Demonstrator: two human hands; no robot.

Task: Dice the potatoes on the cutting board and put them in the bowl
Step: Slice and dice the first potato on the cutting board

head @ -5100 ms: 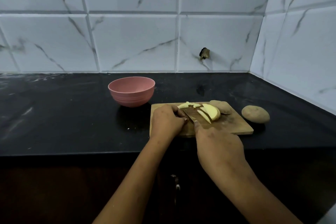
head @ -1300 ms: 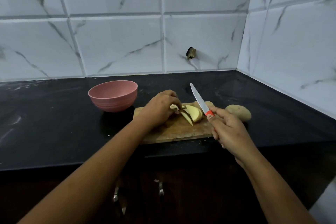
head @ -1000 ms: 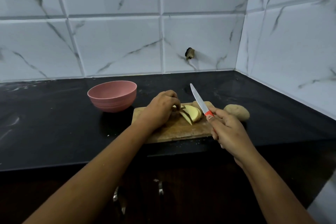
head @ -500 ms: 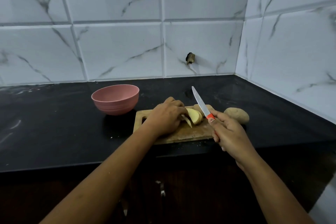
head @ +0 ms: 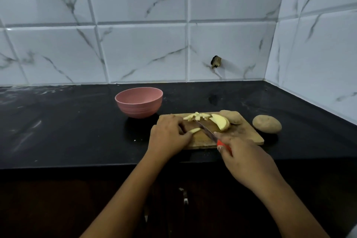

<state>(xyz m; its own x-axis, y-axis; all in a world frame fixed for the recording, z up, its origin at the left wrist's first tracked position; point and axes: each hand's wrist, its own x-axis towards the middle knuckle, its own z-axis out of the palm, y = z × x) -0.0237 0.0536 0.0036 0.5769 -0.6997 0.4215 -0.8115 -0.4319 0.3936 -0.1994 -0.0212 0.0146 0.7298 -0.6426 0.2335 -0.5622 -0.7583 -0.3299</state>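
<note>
The left hand [head: 170, 137], fingers curled, holds a potato strip [head: 194, 130] on the cutting board [head: 243, 135], the right hand [head: 249, 162] grips the knife [head: 207, 132] with its blade beside that strip, cut pieces [head: 196, 117] lie just beyond both hands, and the bowl [head: 139, 102] stands on the desk [head: 77, 131] beyond the left hand

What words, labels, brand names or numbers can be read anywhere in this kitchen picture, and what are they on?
None: no readable word, number or sign shows.
The pink bowl, cutting board, knife blade and wall tiles look unmarked.
The knife's red handle is mostly hidden in the right hand, so any mark there cannot be told.
</note>
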